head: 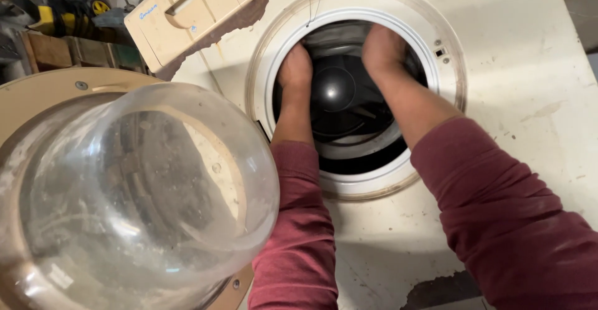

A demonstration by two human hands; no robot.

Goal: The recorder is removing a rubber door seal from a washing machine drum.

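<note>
fingers of our left hand (295,67) and right hand (382,48) hide inside the drum opening (349,154); we cannot tell their grip. rim looks rigid, likely heavy, best gripped at its edge.

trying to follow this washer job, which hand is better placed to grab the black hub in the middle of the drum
Probably the left hand. It sits on the drum rim right beside the black hub, nearly touching it. The right hand reaches higher, to the far rim, further from the hub. Both hands' fingers are hidden.
</note>
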